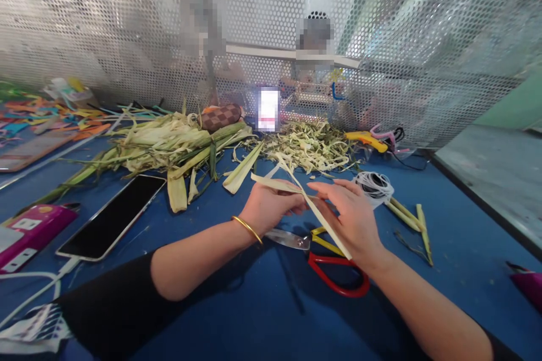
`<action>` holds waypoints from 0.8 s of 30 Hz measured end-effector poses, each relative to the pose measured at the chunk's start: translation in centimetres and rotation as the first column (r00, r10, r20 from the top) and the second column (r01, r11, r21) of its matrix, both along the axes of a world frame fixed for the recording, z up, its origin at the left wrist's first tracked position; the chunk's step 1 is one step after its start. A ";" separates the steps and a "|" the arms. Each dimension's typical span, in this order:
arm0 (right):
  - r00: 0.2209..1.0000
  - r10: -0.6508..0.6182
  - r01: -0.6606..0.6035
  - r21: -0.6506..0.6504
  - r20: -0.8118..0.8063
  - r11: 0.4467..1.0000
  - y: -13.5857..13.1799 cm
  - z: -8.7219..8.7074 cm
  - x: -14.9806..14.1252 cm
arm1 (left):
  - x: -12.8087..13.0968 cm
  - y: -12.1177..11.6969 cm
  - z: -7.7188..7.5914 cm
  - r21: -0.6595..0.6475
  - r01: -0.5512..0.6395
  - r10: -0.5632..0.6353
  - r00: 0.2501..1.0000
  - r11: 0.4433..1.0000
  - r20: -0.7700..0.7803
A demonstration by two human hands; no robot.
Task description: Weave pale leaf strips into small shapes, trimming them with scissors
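Observation:
My left hand [269,207] and my right hand [352,218] are both closed on pale leaf strips [296,186], held just above the blue table [262,304]. The strips cross between my fingers; one long strip [328,225] runs down past my right palm. A gold bangle [247,228] sits on my left wrist. Red-handled scissors [326,262] lie on the table directly under my hands, blades pointing left.
A heap of green and pale leaves [169,144] and a pile of shredded trimmings [311,146] lie behind. A phone [112,215] with a white cable and a pink box [29,231] sit left. A white cord coil [373,185] and cut stalks [412,220] lie right. A perforated metal screen [127,28] bounds the table.

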State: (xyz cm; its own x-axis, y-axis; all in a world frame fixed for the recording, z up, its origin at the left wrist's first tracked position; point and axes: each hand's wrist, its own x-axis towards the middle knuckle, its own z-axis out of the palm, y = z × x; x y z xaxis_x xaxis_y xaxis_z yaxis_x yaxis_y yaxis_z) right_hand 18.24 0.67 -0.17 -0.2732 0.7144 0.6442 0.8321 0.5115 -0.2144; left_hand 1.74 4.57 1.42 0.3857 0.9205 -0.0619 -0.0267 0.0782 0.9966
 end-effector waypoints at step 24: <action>0.987 -0.088 0.043 0.301 0.138 0.953 -0.5 0.5 0.2 | -0.1 0.2 0.4 -0.172 0.187 -0.170 0.980 0.967 0.106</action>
State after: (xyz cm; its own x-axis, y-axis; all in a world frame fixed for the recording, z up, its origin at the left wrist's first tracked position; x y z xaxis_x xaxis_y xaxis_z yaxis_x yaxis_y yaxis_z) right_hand 18.47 0.15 0.32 -0.3400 0.5176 0.7851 0.8769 0.4762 0.0658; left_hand 1.68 4.75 1.79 0.5543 0.8130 -0.1780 -0.0848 0.2680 0.9597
